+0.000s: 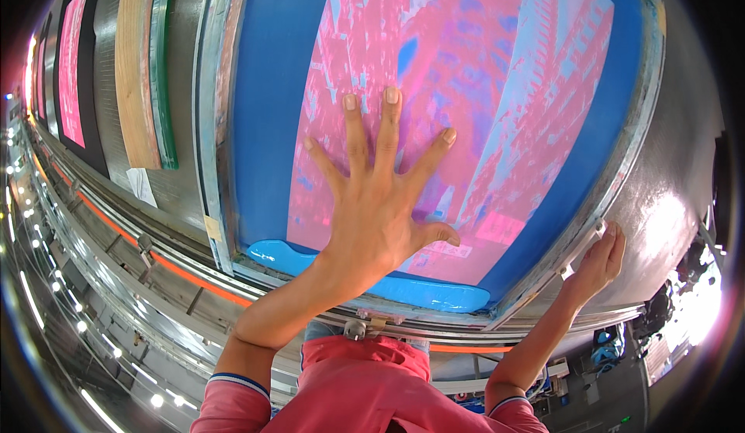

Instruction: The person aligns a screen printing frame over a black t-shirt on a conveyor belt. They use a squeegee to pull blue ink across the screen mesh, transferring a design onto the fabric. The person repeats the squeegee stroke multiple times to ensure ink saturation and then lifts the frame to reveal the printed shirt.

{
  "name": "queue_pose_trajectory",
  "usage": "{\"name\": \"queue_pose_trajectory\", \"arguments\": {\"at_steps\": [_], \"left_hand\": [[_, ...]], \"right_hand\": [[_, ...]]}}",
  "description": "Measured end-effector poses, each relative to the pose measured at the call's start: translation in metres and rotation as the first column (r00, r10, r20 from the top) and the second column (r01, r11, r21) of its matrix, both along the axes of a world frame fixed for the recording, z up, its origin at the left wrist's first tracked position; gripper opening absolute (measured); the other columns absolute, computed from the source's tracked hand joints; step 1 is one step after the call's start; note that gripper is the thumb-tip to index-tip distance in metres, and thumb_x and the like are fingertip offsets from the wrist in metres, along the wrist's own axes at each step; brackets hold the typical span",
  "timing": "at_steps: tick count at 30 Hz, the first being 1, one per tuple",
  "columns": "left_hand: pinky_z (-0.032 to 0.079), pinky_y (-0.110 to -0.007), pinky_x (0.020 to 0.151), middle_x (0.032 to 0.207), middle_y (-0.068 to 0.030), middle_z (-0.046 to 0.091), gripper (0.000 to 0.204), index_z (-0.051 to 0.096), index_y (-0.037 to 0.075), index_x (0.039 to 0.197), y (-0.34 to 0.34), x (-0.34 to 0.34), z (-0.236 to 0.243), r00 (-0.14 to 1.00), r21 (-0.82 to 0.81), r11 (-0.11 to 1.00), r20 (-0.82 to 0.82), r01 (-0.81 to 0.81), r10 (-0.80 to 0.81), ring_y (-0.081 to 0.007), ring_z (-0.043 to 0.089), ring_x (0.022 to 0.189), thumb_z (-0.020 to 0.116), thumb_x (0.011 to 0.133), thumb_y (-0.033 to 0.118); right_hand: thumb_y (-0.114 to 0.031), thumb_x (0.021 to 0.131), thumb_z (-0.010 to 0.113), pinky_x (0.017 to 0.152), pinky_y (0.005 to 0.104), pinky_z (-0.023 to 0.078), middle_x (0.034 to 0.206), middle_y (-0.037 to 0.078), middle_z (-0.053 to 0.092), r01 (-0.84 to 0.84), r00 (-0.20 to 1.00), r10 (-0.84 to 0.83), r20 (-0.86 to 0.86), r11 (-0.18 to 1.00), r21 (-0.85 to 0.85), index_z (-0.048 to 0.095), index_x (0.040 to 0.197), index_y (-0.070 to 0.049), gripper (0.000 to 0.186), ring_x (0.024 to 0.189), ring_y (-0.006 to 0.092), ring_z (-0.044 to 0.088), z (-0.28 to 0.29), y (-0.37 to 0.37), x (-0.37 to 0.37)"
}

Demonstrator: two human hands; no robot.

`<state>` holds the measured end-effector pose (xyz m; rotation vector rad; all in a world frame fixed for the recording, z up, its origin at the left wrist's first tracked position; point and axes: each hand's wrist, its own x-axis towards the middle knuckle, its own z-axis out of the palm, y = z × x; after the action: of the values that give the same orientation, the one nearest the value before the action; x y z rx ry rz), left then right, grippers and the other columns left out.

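Note:
A screen-printing frame [215,115] with blue mesh [268,115] lies in front of me, and a pink and light-blue pattern [466,84] shows in it. My left hand [372,208] is open over this pattern, palm down, its fingers spread. It seems to rest on the mesh. Glossy blue ink [434,293] lies in a band along the near side of the mesh, partly hidden under my left forearm. At the frame's near right edge, my right hand [596,266] is closed, fingers together, gripping the frame beside a small whitish piece.
To the left lies a squeegee-like tool with a wooden bar [138,68] and green edge [163,68]. Beyond it is a pink print [72,68] on a black board. An orange-striped rail [194,279] runs along the near side of the metal table [667,177].

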<state>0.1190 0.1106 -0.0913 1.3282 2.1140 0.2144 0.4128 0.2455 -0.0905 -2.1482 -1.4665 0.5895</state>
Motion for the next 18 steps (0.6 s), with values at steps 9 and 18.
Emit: {"name": "queue_pose_trajectory", "arguments": {"at_steps": [9,18], "left_hand": [[0.013,-0.090,0.097,0.168,-0.0216,-0.001,0.110,0.049,0.035,0.149,-0.001,-0.002,0.004,1.000,-0.025,1.000,0.017,0.001,0.000,-0.0603,-0.003,0.148,0.085,0.050,0.064],[0.043,-0.059,0.096,0.144,-0.0212,0.048,0.085,0.060,0.007,0.135,-0.114,-0.028,0.063,0.962,0.137,0.983,0.261,-0.120,0.081,-0.0435,0.047,0.129,0.086,0.068,0.052]], "right_hand": [[-0.025,0.101,0.056,0.053,0.0235,0.022,0.072,-0.010,0.044,0.007,1.000,-0.007,0.000,1.000,0.005,0.072,0.104,-0.006,0.025,0.061,0.0015,0.029,0.001,-0.001,-0.005],[-0.026,0.100,0.058,0.053,0.0242,0.025,0.074,-0.008,0.046,0.002,1.000,-0.001,-0.029,1.000,0.025,0.074,0.107,-0.008,0.026,0.063,0.0029,0.032,-0.008,0.001,0.017]]}}
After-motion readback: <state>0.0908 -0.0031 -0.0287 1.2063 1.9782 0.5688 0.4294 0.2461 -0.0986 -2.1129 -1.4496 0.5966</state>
